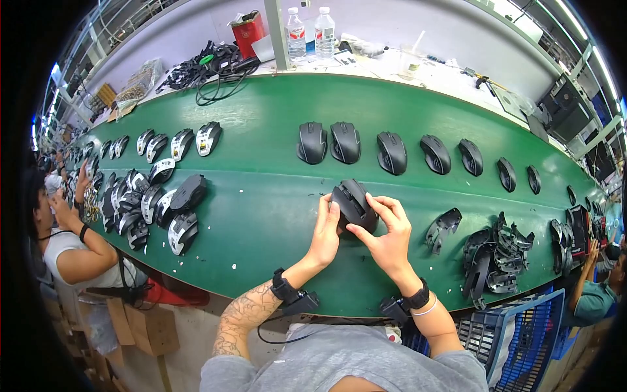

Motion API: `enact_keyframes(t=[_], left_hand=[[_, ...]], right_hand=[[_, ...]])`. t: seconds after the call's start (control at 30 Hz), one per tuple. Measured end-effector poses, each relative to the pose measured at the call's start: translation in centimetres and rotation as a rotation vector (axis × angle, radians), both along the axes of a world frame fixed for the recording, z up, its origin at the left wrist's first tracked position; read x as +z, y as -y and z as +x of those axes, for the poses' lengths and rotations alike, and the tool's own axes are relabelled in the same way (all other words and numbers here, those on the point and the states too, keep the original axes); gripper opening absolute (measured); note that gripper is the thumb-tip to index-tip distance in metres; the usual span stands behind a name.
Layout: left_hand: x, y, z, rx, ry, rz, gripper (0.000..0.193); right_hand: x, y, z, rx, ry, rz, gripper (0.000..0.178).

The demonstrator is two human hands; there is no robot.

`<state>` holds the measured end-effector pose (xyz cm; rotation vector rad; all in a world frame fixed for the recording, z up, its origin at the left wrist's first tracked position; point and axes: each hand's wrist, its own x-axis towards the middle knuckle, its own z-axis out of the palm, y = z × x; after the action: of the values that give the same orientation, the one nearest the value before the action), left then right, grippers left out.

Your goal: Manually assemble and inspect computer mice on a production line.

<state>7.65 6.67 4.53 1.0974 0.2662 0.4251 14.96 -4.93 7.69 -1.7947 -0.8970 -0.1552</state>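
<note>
A black computer mouse is held between both hands just over the green bench, near its front edge. My left hand grips its left side, fingers closed against the shell. On the other side, my right hand has its thumb at the mouse's near end and its fingers along the right flank. Beyond the hands, several black mice stand in a row. A loose black plastic shell lies right of my right hand, beside a heap of similar shells. Left of me are piled several mice with white patches.
The green bench curves across the view. Black cables, a red can and two water bottles stand along its back. A blue crate is at lower right. People work at both sides; cardboard boxes sit lower left.
</note>
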Motion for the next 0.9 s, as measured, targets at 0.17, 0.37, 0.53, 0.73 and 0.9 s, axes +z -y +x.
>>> enact_keyframes(t=[0.17,0.37,0.53,0.73,0.9], left_hand=[[0.4,0.1,0.0,0.019,0.03,0.154,0.038],[1.0,-0.4,0.3,-0.012,-0.057,0.101,0.049],[0.8,-0.7,0.5,-0.007,-0.022,0.025,0.039],[-0.4,-0.6,0.6,0.03,-0.046,-0.012,0.032],[-0.3,-0.7,0.6,0.054,0.022,-0.064,0.029]], right_hand=[[0.1,0.0,-0.1,0.003,-0.039,-0.003,0.055],[0.2,-0.1,0.0,0.017,-0.034,-0.038,0.056],[0.3,-0.3,0.0,0.014,-0.047,-0.034,0.057],[0.5,0.0,0.2,0.036,-0.034,-0.048,0.056],[-0.1,-0.3,-0.1,0.021,0.003,-0.164,0.062]])
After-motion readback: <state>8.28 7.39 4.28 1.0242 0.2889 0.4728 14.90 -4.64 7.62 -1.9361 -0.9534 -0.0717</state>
